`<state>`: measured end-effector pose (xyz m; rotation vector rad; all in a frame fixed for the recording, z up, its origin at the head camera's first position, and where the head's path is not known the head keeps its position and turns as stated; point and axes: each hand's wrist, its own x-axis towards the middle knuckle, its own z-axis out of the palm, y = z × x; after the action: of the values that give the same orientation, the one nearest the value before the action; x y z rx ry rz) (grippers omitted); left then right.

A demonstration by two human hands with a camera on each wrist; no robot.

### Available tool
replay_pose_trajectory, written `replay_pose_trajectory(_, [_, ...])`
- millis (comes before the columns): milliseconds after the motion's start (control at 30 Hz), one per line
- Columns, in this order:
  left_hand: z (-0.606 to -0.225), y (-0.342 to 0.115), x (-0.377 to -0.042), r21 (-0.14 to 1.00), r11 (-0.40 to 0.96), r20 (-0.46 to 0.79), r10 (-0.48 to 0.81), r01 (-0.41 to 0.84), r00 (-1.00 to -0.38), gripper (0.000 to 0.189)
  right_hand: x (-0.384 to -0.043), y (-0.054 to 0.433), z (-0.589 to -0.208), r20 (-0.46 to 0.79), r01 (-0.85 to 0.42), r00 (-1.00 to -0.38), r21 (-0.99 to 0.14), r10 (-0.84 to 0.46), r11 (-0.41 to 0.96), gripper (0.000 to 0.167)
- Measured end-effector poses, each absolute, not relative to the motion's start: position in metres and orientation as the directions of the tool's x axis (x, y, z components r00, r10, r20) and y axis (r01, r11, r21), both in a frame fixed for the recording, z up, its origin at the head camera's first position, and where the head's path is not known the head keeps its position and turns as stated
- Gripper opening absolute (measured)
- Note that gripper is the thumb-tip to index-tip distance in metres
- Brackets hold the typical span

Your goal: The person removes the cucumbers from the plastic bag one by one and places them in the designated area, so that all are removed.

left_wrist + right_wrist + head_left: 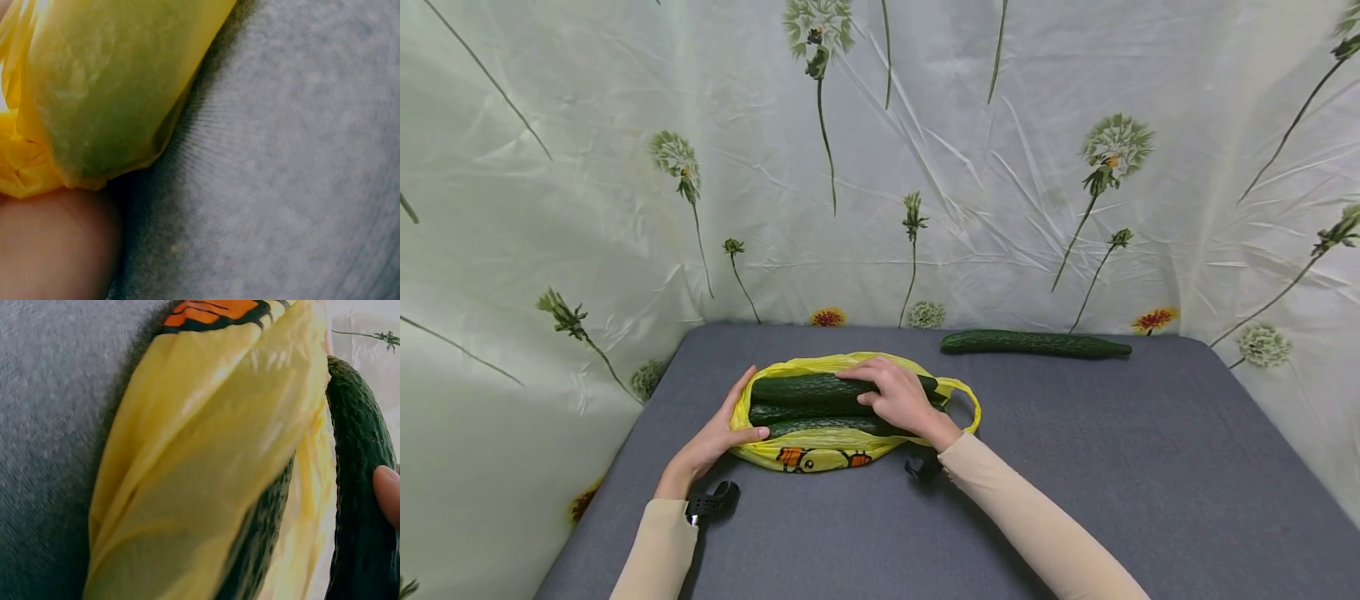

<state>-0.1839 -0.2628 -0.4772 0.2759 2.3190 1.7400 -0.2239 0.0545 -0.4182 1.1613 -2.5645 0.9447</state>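
A yellow plastic bag [827, 461] with a cartoon print lies on its side, its mouth spread wide. Several dark green cucumbers lie side by side within it. My left hand [713, 440] grips the bag's left end, thumb over the front rim and fingers behind. In the left wrist view, the bag [119, 81] is drawn over a rounded green end near a finger. My right hand [904, 402] holds the rearmost cucumber [805, 387] from above. The right wrist view has a fingertip against this cucumber [362, 487]; the other fingers are out of sight there.
One more cucumber [1037, 342] lies alone at the table's back edge, right of the bag. A bag handle loop [976, 408] sticks out to the right. Grey cloth covers the table [1112, 450]; a flower-print curtain [955, 167] hangs behind and along the sides.
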Motion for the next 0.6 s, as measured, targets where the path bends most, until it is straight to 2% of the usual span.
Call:
replay_pose_trajectory(300, [-0.476,-0.263,-0.184,0.959,0.283,-0.072,0.282,0.011,-0.957,0.099,-0.227,0.062,-0.412,0.428,-0.744,-0.664,-0.460,-0.613,0.484,0.043])
replay_pose_trajectory(600, [-0.477,-0.263,-0.184,0.961,0.275,-0.063,0.290,0.020,-0.955,0.099,-0.230,0.075,-0.412,0.411,-0.730,-0.678,-0.474,-0.610,0.492,0.043])
